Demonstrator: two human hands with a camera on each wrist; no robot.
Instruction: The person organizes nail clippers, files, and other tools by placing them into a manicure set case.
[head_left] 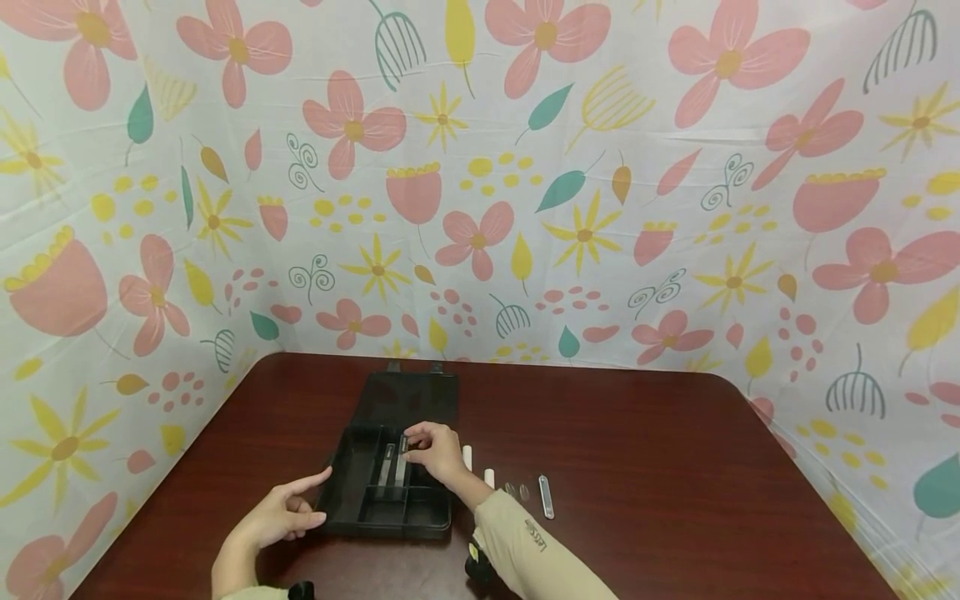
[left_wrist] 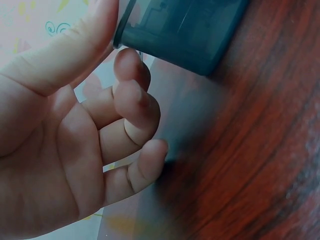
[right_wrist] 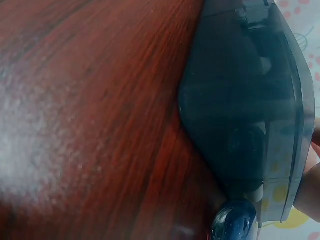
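Observation:
A dark, see-through compartment box (head_left: 341, 500) lies on the table with its lid (head_left: 408, 400) folded back. My right hand (head_left: 438, 454) reaches over its right side, thumb and forefinger pinching the upper end of a slim silver tool (head_left: 400, 473) in a long compartment. Beside that tool lies a second slim silver piece (head_left: 386, 468). My left hand (head_left: 273, 517) is at the box's left side, forefinger stretched out and thumb near the front corner. In the left wrist view its other fingers (left_wrist: 137, 112) bend loosely below the box. The right wrist view shows mostly the box's side wall (right_wrist: 240, 100).
Right of the box lie two white sticks (head_left: 489, 477), partly behind the right forearm, two small clear oval pieces (head_left: 523, 492) and a silver nail clipper (head_left: 546, 497). The brown table (head_left: 660, 467) meets a flower-patterned cloth (head_left: 480, 167) behind and at both sides.

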